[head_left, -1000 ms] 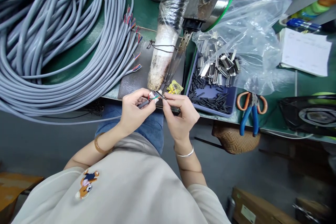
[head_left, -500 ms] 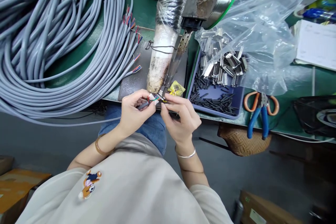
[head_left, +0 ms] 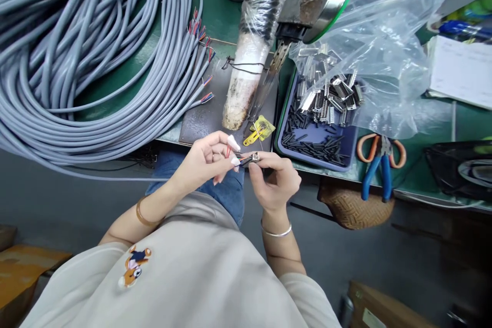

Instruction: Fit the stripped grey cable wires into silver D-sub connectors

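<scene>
My left hand (head_left: 207, 160) pinches thin coloured wires (head_left: 229, 151), red among them, with white covers on the thumb and a fingertip. My right hand (head_left: 274, 177) is closed on a small metal connector (head_left: 255, 157), gripped between thumb and forefinger. Wires run from the left fingertips to this connector, where dark sleeves seem to sit on them. Just beyond the hands, the soldering iron (head_left: 265, 95) slants down from its clamp, its tip near a yellow piece (head_left: 261, 130) on a dark board (head_left: 198, 123).
A bundle of grey cables (head_left: 126, 128) with stripped ends fills the left. The blue tray (head_left: 313, 138) holds metal connectors and black sleeves, partly under a plastic bag (head_left: 388, 51). Pliers (head_left: 378, 164) lie at the table's front edge. A fume duct (head_left: 246, 72) and solder spool (head_left: 334, 7) stand behind.
Both hands have drawn away from the iron's tip, toward my body and to the right. The connector is turned, and the left fingers now hold the wires further apart. The camera view has shifted slightly.
</scene>
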Demonstrator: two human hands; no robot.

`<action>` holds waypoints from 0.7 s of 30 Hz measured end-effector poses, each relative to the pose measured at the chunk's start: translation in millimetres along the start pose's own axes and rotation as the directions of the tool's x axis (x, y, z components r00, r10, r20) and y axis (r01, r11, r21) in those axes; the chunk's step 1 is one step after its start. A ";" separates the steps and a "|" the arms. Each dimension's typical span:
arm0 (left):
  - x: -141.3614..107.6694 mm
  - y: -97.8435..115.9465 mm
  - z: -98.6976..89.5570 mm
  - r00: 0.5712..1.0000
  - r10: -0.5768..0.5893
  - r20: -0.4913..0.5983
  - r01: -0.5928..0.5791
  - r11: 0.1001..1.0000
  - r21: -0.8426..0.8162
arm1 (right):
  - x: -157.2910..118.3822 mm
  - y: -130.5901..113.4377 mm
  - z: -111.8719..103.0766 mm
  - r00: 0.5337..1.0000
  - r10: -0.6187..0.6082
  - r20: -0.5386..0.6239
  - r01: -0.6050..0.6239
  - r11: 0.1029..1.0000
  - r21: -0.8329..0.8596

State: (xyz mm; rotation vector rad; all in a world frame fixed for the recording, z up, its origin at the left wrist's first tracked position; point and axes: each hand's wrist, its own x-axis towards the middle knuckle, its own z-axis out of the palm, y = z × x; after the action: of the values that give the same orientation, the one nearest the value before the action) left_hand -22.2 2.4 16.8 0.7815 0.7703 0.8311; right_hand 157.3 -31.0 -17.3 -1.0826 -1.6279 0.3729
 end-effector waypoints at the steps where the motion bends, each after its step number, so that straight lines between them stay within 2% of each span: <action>1: -1.3 -1.0 0.0 0.999 0.032 -0.017 -0.032 0.999 -0.017 | 0.5 -3.0 0.4 0.999 0.040 -0.023 -0.039 0.999 0.001; 4: -4.6 -6.0 -0.7 0.988 0.142 -0.060 -0.143 0.990 -0.012 | 3.9 -11.2 0.6 0.970 0.238 -0.042 -0.235 0.970 0.059; 7: -7.1 -11.6 -3.9 0.958 0.285 -0.008 -0.283 0.953 0.110 | 10.0 -15.9 -1.4 0.889 0.457 0.045 -0.452 0.855 0.255; 9: -8.3 -14.1 -6.9 0.906 0.413 0.097 -0.424 0.870 0.253 | 14.6 -17.7 -3.9 0.837 0.523 0.160 -0.542 0.759 0.360; 11: -9.3 -15.3 -9.1 0.841 0.501 0.206 -0.540 0.744 0.393 | 18.1 -19.5 -6.8 0.817 0.528 0.232 -0.576 0.731 0.365; 12: -9.8 -15.6 -9.5 0.825 0.514 0.235 -0.561 0.694 0.451 | 19.0 -20.5 -8.1 0.821 0.517 0.243 -0.571 0.751 0.331; 14: -10.5 -16.4 -9.1 0.843 0.494 0.211 -0.524 0.671 0.525 | 18.6 -22.5 -9.8 0.854 0.476 0.212 -0.515 0.832 0.207; 16: -10.5 -18.2 -7.6 0.901 0.418 0.115 -0.416 0.757 0.504 | 16.1 -23.9 -10.4 0.912 0.397 0.107 -0.401 0.916 0.022; 18: -9.3 -20.7 -6.5 0.950 0.312 0.016 -0.295 0.879 0.374 | 12.8 -24.7 -9.9 0.960 0.271 -0.069 -0.279 0.950 -0.144; 19: -8.2 -21.9 -6.5 0.964 0.264 -0.016 -0.249 0.925 0.287 | 11.3 -25.0 -9.5 0.966 0.200 -0.165 -0.228 0.958 -0.172; 21: -5.4 -23.3 -7.9 0.980 0.192 -0.049 -0.183 0.973 0.144 | 8.7 -25.5 -8.8 0.942 0.111 -0.315 -0.154 0.982 -0.113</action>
State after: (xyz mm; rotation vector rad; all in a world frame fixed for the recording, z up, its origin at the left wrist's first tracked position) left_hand -23.4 -10.3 -4.9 0.9671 0.8256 0.9827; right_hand 153.5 -40.1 9.2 -1.2901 -1.3209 0.1700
